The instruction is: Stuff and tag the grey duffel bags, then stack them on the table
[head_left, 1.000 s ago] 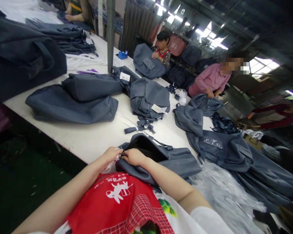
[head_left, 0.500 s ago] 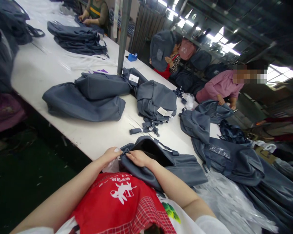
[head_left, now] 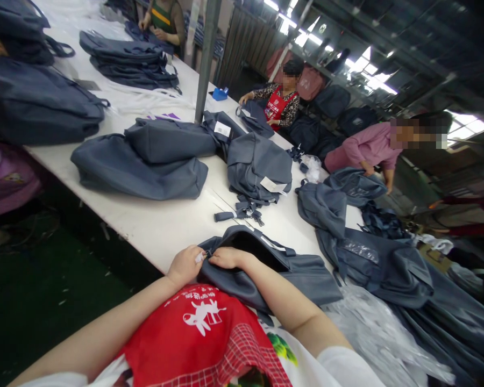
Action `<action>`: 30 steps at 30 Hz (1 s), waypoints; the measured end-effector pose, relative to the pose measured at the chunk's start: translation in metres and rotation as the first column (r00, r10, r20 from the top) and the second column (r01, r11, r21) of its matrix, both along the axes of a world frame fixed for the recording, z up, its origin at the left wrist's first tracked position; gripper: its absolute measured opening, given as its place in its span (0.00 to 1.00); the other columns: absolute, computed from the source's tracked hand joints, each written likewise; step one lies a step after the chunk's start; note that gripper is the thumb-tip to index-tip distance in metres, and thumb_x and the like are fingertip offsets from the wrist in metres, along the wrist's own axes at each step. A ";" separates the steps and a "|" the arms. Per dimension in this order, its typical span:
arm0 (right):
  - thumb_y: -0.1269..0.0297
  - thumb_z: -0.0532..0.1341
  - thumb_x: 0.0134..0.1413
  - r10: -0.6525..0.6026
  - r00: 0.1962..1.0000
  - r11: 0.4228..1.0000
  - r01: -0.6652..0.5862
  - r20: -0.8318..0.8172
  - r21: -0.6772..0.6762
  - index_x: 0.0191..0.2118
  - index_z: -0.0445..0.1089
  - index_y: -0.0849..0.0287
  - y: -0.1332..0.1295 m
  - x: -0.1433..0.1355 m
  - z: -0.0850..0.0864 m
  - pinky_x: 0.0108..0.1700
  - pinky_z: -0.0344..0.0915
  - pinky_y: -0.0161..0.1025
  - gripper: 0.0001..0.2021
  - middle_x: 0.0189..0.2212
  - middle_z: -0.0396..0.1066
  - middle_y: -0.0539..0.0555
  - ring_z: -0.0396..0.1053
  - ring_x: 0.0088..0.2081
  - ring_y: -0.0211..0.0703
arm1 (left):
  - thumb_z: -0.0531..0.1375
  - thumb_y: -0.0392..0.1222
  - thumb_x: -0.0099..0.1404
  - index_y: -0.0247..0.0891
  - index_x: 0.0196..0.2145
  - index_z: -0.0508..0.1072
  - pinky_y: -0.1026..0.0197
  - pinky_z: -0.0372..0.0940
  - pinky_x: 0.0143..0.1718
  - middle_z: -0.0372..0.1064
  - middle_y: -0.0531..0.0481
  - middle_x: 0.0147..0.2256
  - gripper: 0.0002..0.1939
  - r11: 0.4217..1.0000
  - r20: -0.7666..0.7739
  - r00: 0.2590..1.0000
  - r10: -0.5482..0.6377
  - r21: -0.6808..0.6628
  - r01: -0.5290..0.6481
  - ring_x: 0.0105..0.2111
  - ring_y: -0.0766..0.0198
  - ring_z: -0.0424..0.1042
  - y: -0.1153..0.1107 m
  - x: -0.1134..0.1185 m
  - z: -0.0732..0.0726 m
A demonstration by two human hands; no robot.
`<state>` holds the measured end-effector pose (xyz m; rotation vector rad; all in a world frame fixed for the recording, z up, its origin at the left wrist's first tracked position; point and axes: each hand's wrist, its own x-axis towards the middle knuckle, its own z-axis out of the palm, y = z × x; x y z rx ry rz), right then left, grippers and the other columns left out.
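A dark blue-grey bag (head_left: pixel 310 277) lies at the table edge against my red apron, its top opening gaping. My left hand (head_left: pixel 186 265) is closed at the left end of the opening, with a bit of white on a finger. Right beside it my right hand (head_left: pixel 228 258) pinches the bag's edge, fingers partly inside the opening. The small part between my fingertips is hidden. Just beyond the bag are loose straps with buckles (head_left: pixel 248 210) and a packed backpack (head_left: pixel 259 164) with a white tag.
More bags (head_left: pixel 139 166) lie on the white table (head_left: pixel 153 226), left of a metal post (head_left: pixel 206 64). Clear plastic bags (head_left: pixel 379 328) and further backpacks (head_left: pixel 383 266) are at my right. Co-workers sit at the far side, one in a pink shirt (head_left: pixel 361 142).
My left hand has turned slightly at the bag's edge. Across the table, a co-worker has lowered a raised backpack to the table. Another bag has come down at the far left.
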<state>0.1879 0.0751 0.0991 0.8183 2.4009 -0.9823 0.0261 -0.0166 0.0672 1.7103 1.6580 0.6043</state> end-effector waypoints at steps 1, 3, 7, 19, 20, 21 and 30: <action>0.61 0.52 0.61 0.003 1.000 1.000 -0.003 0.011 -0.015 0.27 0.75 0.62 0.000 -0.001 -0.002 0.29 0.63 0.34 0.18 0.29 0.77 0.56 0.72 0.29 0.43 | 0.52 0.39 0.64 0.37 0.36 0.74 0.57 0.62 0.45 0.71 0.43 0.37 0.10 1.000 -0.014 1.000 -0.005 0.004 0.005 0.40 0.57 0.70 0.000 0.000 0.000; 0.60 0.54 0.60 -0.009 1.000 0.999 0.010 0.017 -0.031 0.27 0.76 0.61 -0.001 0.000 -0.001 0.30 0.64 0.34 0.17 0.28 0.77 0.55 0.72 0.28 0.41 | 0.53 0.39 0.64 0.38 0.36 0.73 0.58 0.62 0.45 0.71 0.44 0.37 0.09 1.000 -0.037 0.999 -0.020 0.008 0.021 0.40 0.57 0.70 0.002 -0.001 0.000; 0.55 0.53 0.62 -0.145 0.988 0.988 0.147 -0.053 0.040 0.38 0.77 0.61 0.000 0.028 0.026 0.40 0.66 0.37 0.18 0.37 0.77 0.59 0.73 0.37 0.46 | 0.53 0.41 0.64 0.40 0.37 0.72 0.57 0.63 0.45 0.71 0.45 0.38 0.09 0.998 -0.075 0.995 -0.064 0.002 0.064 0.41 0.57 0.70 0.005 -0.005 -0.001; 0.57 0.52 0.64 -0.402 0.878 0.845 0.465 -0.259 0.265 0.42 0.76 0.58 -0.095 0.150 0.102 0.45 0.61 0.40 0.17 0.34 0.76 0.57 0.71 0.37 0.45 | 0.51 0.47 0.66 0.39 0.44 0.72 0.57 0.63 0.49 0.73 0.44 0.42 0.15 0.965 -0.023 0.996 -0.087 0.246 0.090 0.44 0.54 0.71 0.044 0.001 0.049; 0.58 0.51 0.64 -0.412 0.872 0.833 0.478 -0.265 0.278 0.41 0.76 0.58 -0.105 0.148 0.101 0.44 0.61 0.41 0.16 0.32 0.76 0.57 0.70 0.36 0.45 | 0.51 0.47 0.66 0.39 0.44 0.72 0.57 0.63 0.49 0.73 0.45 0.42 0.15 0.960 -0.013 0.995 -0.097 0.263 0.097 0.44 0.55 0.71 0.049 0.008 0.061; 0.59 0.51 0.64 -0.428 0.862 0.818 0.497 -0.273 0.288 0.41 0.76 0.58 -0.112 0.146 0.100 0.44 0.60 0.41 0.16 0.32 0.75 0.57 0.70 0.35 0.44 | 0.51 0.47 0.66 0.40 0.43 0.72 0.58 0.63 0.49 0.74 0.46 0.41 0.15 0.956 -0.001 0.993 -0.117 0.269 0.113 0.43 0.56 0.71 0.053 0.016 0.073; 0.59 0.55 0.62 -0.479 0.814 0.731 0.578 -0.329 0.364 0.41 0.75 0.59 -0.119 0.153 0.095 0.48 0.61 0.41 0.14 0.33 0.74 0.57 0.69 0.37 0.44 | 0.52 0.39 0.64 0.30 0.51 0.70 0.49 0.62 0.50 0.69 0.30 0.51 0.20 0.665 -0.335 0.577 -0.745 -0.310 0.679 0.50 0.45 0.70 0.083 0.145 0.094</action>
